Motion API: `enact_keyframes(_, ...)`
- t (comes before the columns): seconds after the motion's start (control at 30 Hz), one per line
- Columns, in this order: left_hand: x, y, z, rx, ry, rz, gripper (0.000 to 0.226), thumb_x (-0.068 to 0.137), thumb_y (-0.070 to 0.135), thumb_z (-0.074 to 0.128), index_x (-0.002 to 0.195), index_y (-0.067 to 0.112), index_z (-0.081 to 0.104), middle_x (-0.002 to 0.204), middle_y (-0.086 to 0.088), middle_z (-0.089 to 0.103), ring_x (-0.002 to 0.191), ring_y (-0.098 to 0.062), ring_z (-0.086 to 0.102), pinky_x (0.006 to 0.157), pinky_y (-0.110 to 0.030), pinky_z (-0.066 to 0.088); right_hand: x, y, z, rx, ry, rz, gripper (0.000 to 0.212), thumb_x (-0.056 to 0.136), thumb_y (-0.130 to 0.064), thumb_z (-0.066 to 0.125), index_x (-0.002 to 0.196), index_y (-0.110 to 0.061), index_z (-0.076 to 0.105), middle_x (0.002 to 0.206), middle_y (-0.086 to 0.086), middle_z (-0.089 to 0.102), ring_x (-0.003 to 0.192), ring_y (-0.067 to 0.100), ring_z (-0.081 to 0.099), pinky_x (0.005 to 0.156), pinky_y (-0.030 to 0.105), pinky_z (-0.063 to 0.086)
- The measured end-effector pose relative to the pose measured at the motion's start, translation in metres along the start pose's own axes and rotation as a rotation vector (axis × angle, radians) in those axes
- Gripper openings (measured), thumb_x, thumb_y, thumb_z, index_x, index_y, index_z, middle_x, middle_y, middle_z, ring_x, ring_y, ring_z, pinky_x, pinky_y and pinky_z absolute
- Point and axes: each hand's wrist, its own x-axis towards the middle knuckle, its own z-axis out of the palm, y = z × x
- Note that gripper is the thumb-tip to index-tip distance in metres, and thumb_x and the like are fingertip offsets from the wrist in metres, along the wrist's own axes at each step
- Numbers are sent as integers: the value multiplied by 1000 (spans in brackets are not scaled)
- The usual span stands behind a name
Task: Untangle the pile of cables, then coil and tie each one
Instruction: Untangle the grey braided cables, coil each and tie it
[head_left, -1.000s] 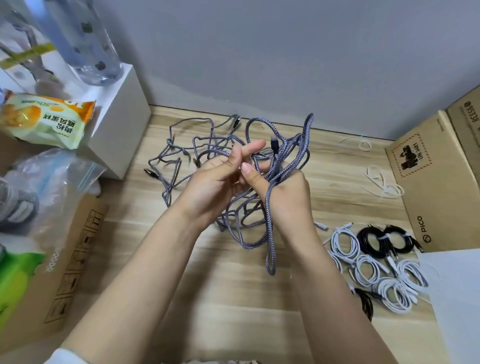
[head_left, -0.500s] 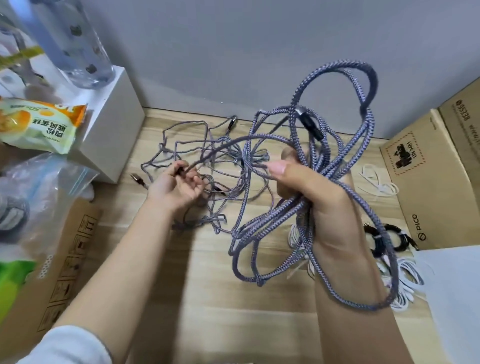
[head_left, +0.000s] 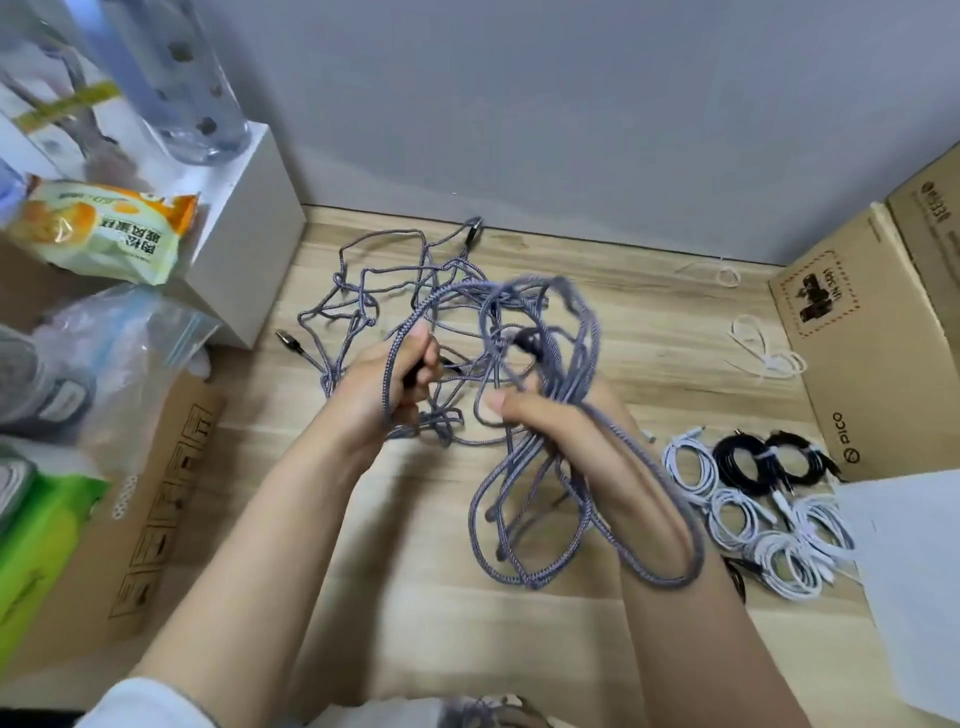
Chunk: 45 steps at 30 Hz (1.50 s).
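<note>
The right hand (head_left: 566, 431) grips a thick bundle of grey braided cable (head_left: 550, 509), whose loops hang over the wrist above the wooden table (head_left: 415, 597). The left hand (head_left: 384, 395) grips a strand running into the tangled pile (head_left: 384, 306) lying behind. Coiled white cables (head_left: 769, 540) and black cables (head_left: 763, 462) lie at right, with loose white ties (head_left: 763, 353) near the cardboard box (head_left: 862, 338).

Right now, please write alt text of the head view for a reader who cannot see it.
Two hands untangle grey braided cables above a wooden table: the left hand grips one strand, and the right hand holds a bunch of loops. More tangled cable lies behind them, and coiled white cables and black cables lie at the right.
</note>
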Motion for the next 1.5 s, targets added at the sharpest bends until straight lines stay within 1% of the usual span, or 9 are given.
enact_keyframes(0.17, -22, -4, 0, -96, 105, -3, 34, 100, 32, 37, 68, 20, 38, 45, 11, 36, 34, 0, 21, 35, -9, 11, -11, 79, 16, -509, -79, 170, 40, 79, -42, 70, 58, -18, 46, 59, -5, 49, 61, 13, 48, 61, 30, 36)
enact_keyframes(0.33, -43, -2, 13, -187, 55, 1, 31, 99, 33, 39, 70, 20, 41, 47, 11, 33, 38, 0, 18, 39, -14, 9, -29, 108, 36, -871, -300, 170, 71, 78, -38, 72, 137, -17, 38, 135, 10, 43, 127, 27, 42, 101, 33, 37)
enact_keyframes(0.47, -54, -2, 26, -207, 5, -11, 29, 99, 31, 39, 73, 19, 43, 47, 10, 32, 39, 0, 18, 34, -11, 13, -35, 92, 32, -992, -289, 28, 87, 78, -32, 72, 148, -20, 21, 141, 7, 35, 134, 25, 31, 106, 34, 29)
enact_keyframes(0.67, -59, -1, 39, -406, 55, 50, 25, 101, 23, 36, 80, 16, 46, 50, 8, 34, 36, -1, 23, 33, -10, 15, -64, 40, 12, -501, -309, -168, 55, 79, -19, 75, 129, -16, 53, 108, -7, 59, 88, -11, 54, 83, 11, 39)
enact_keyframes(0.8, -59, -3, 46, -205, 141, 162, 21, 98, 5, 38, 110, 19, 48, 79, 0, 55, 48, -3, 41, 37, -13, 31, -76, 29, 14, -160, -190, -252, 16, 87, -28, 56, 89, -18, 68, 56, -11, 55, 57, 5, 54, 70, 35, 51)
enact_keyframes(0.93, -66, -3, 44, 300, 184, 447, 18, 82, 27, 52, 94, 30, 64, 116, 3, 51, 104, -2, 50, 86, -13, 38, -75, 23, 10, -13, -6, -299, 19, 85, -34, 50, 73, -31, 64, 51, -9, 47, 46, 4, 42, 53, 28, 39)
enact_keyframes(1.13, -83, -5, 51, 293, -91, 558, 38, 82, 48, 48, 58, 21, 54, 55, 7, 43, 55, -8, 41, 53, -21, 35, -72, 12, 4, 262, 145, -304, 26, 88, -32, 56, 65, -22, 62, 47, -13, 38, 43, 0, 30, 47, 14, 20)
enact_keyframes(1.33, -94, 9, 47, -389, -486, 129, 42, 84, 39, 62, 49, 27, 41, 50, 9, 19, 42, -7, 14, 40, -18, 18, -69, 7, 8, 496, 136, -236, 30, 76, -42, 52, 56, -21, 60, 48, -9, 27, 42, 4, 18, 42, 19, 13)
enact_keyframes(1.5, -98, 32, 47, -908, -822, -95, 34, 102, 25, 35, 110, -1, 56, 62, 0, 27, 50, -11, 17, 53, -25, 18, -63, 14, 27, 332, 87, -272, 37, 92, -42, 44, 60, -30, 56, 44, -14, 37, 40, -2, 26, 40, 12, 22)
